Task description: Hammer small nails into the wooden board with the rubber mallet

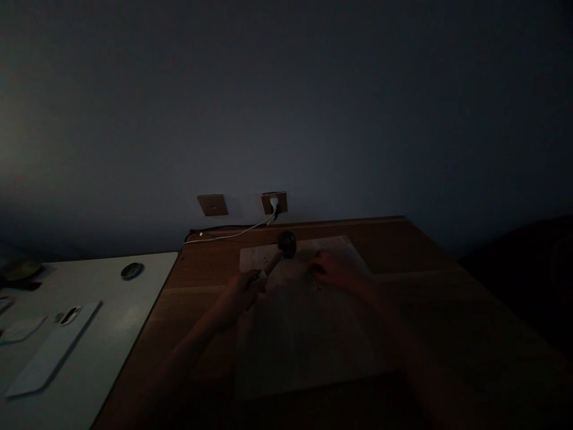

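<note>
Grip, left hand: left hand (244,291) is clenched round the lower end of a mallet (278,254), just left of the frame's centre; the pale handle slants up and right to a dark rounded head raised above the table.
Grip, right hand: right hand (333,270) lies knuckles up just right of centre, fingers curled down onto the sheet. Whether they pinch something small cannot be told in this dim light.
Mallet position: its head hangs close to the right hand's fingertips, a little to their left and nearer the wall.
Surface: a pale sheet or thin board (295,334) lies flat on the wooden table (425,298), and both hands are over its far end.
Risk, fingers: with head and fingertips so near, a blow that drifts right would likely land on them; the low grip adds swing but loosens aim.
Risk, light: the room is very dark, so judging where the head comes down looks hard.
Risk, sheet: nothing seen pins the sheet except the right hand, so it may skid under a strike.
Risk, cable: a white cable (233,235) runs from the plug in the wall socket (274,203) along the table's far edge, near the mallet; a wide backswing could catch it.
Left of frame: a white table (111,334) carries a pale phone (54,352) and a dark oval object (132,270), well apart from the hands.
</note>
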A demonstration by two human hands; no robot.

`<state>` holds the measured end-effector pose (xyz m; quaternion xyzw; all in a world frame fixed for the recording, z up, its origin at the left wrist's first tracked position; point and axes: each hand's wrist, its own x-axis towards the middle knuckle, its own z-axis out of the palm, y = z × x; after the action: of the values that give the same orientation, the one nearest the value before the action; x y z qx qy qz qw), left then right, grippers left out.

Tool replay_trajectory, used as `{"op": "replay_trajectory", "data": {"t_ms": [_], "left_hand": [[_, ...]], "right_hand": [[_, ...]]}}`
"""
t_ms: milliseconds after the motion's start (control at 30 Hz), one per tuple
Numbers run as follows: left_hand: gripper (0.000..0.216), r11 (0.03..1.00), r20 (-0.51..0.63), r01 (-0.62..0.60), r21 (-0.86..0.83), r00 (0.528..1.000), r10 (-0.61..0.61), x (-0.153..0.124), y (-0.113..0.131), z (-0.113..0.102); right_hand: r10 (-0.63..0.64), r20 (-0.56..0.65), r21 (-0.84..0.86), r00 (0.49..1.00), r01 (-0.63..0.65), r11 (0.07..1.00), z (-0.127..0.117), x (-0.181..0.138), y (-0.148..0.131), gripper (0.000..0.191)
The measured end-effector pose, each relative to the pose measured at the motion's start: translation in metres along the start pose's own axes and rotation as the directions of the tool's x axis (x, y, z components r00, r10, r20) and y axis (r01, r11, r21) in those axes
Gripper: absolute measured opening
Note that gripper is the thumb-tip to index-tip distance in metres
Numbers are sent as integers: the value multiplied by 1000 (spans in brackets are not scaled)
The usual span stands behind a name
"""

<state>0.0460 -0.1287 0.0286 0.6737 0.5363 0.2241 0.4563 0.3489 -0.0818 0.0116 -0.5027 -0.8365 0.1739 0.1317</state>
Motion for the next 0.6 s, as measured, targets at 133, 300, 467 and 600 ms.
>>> {"op": "replay_trajectory", "data": {"t_ms": [133, 300, 467, 600], "left_hand": [[39, 999, -27, -17, -42, 999, 16, -4, -1, -2], [43, 997, -48, -16, -73, 999, 12, -7, -6, -6], [42, 996, -39, -2, -84, 999, -2, -8, -14, -8], [44, 998, -39, -4, -61, 999, 2, -8, -16, -8]], "right_hand": [[36, -28, -25, 999, -37, 999, 5, 10, 0, 15], [84, -91, -25, 992, -86, 996, 4, 28, 2, 25], [71, -55, -83, 996, -75, 994, 5, 38, -3, 25], [53, -10, -137, 999, -54, 989, 2, 39, -7, 22]]}}
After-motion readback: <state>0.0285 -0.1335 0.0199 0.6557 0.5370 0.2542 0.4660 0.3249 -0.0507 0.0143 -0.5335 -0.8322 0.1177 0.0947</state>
